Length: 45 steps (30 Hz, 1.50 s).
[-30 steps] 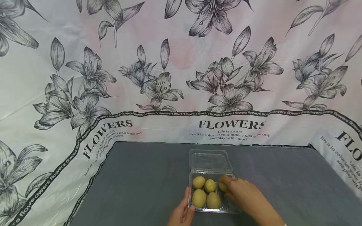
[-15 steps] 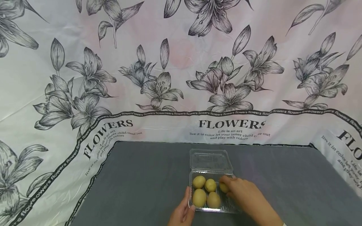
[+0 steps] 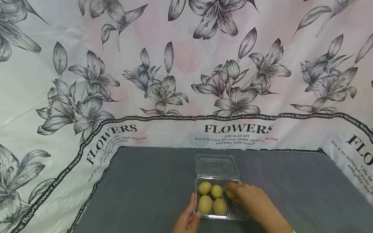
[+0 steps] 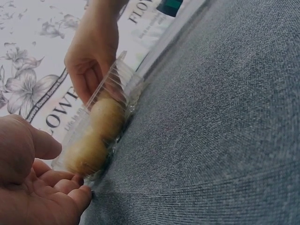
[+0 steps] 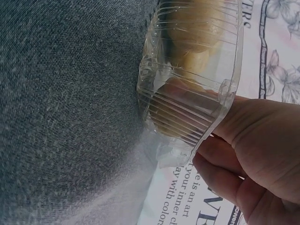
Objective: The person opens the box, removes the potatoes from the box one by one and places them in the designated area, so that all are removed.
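Note:
A clear plastic clamshell container [image 3: 224, 217] lies on the grey surface, its lid [image 3: 217, 165] folded back away from me. Several yellow-brown potatoes sit inside: two in front, including one front-left potato [image 3: 205, 204], and others behind. My left hand [image 3: 186, 218] holds the container by its left side, thumb at the near corner and fingers along the wall. My right hand [image 3: 252, 199] reaches in over the right side, its fingertips gripping the rightmost back potato [image 3: 230, 194]. The right wrist view shows this potato [image 5: 164, 119] low behind the ribbed wall, fingers partly hidden.
Grey cloth [image 3: 145, 187] covers the table. Behind it hangs a white and pink curtain [image 3: 186, 81] with black flower prints and lettering. A dark green object [image 4: 169, 7] shows at the top edge of the left wrist view.
Both hands, the container and the potatoes stay almost where they were. The right fingers shift only slightly on the potato, and the head view moves a little.

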{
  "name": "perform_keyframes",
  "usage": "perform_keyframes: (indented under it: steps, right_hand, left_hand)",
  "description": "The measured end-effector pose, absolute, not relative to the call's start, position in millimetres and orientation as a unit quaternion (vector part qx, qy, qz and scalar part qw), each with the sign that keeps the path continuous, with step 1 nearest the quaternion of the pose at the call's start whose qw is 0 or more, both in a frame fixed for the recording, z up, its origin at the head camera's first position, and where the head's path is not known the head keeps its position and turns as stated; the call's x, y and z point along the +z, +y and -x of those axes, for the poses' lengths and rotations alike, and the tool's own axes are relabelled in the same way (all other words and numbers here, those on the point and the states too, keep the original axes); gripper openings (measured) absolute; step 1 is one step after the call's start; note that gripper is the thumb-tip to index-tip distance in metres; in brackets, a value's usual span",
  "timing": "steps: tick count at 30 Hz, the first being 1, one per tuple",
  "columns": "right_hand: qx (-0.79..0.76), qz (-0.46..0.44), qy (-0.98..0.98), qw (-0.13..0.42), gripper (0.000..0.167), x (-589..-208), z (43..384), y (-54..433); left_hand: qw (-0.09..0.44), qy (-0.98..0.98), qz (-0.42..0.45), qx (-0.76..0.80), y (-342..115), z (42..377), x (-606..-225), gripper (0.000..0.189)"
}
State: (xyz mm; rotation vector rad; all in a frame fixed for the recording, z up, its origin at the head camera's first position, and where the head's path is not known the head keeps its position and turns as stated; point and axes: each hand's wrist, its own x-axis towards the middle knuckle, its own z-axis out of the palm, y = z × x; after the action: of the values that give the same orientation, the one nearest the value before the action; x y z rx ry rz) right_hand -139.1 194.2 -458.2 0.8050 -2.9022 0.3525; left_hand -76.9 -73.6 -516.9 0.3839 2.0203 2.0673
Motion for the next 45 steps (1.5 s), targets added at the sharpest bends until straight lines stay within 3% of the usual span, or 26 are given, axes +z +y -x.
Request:
perform_keyframes:
  steps: [12,23,45]
  right_hand:
    - [0.131,-0.272,-0.952,0.054,0.049,-458.9,138.5,197.5]
    - [0.206,-0.326,-0.922,0.030,0.052,-453.3,142.6,206.5]
    - [0.206,-0.245,-0.937,0.139,0.047,-439.9,144.0,221.0]
  left_hand:
    - [0.107,0.689,-0.154,0.701,-73.4,77.6,-520.7,0.074]
    - [0.097,0.716,-0.123,0.680,-70.1,75.8,-522.2,0.074]
    - [0.110,0.711,-0.109,0.686,-70.2,74.1,-517.3,0.073]
